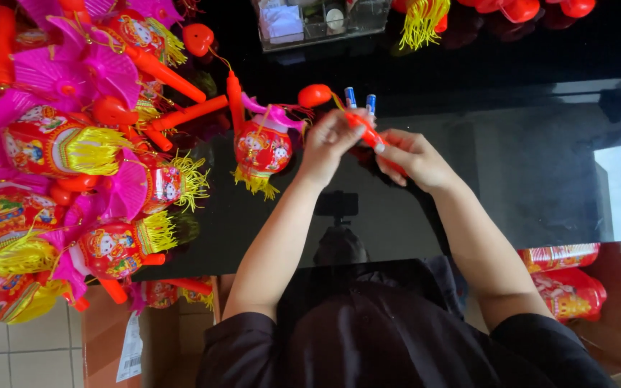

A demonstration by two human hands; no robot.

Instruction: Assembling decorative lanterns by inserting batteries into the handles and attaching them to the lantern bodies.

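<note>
Bench (526, 165), black and shiny like glass, with a big heap of toy lanterns (73, 165) at the left: bright red paper, pink fans, yellow fringe. One lantern (261, 147) dangling just left of the hands. Left hand (332, 140) and right hand (415, 158) both closed on a thin red plastic handle (368, 135), held above the bench. Two small blue-and-white batteries (360, 100) just behind. Probably light, stiff and smooth; best gripped along the middle.

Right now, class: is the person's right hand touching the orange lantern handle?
Touching. The head view shows the right hand wrapped around the orange handle, fingers closed on it with no gap.
</note>
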